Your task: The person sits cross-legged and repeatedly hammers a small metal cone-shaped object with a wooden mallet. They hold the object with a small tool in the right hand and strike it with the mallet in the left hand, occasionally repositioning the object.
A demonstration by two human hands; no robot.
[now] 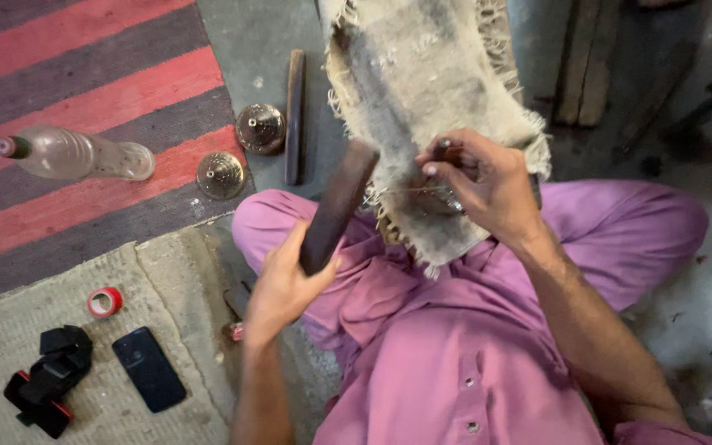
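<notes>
My left hand (283, 280) grips the lower end of a dark wooden bar (338, 204) that slants up toward a frayed burlap-covered block (422, 91) in front of my lap. On the near end of that burlap, my right hand (484, 183) pinches a thin metal tool (441, 150) against a small shiny metal piece (434, 196). The piece is mostly hidden under my fingers. I sit cross-legged in pink clothing (455, 330).
Two round engraved metal pieces (259, 128) (220, 175) and a dark stick (293, 115) lie on the floor at the left. A plastic bottle (76, 154) rests on a striped rug (84, 74). Red tape (105, 302), a phone (149, 368) and a black strap device (49, 379) sit on a mat.
</notes>
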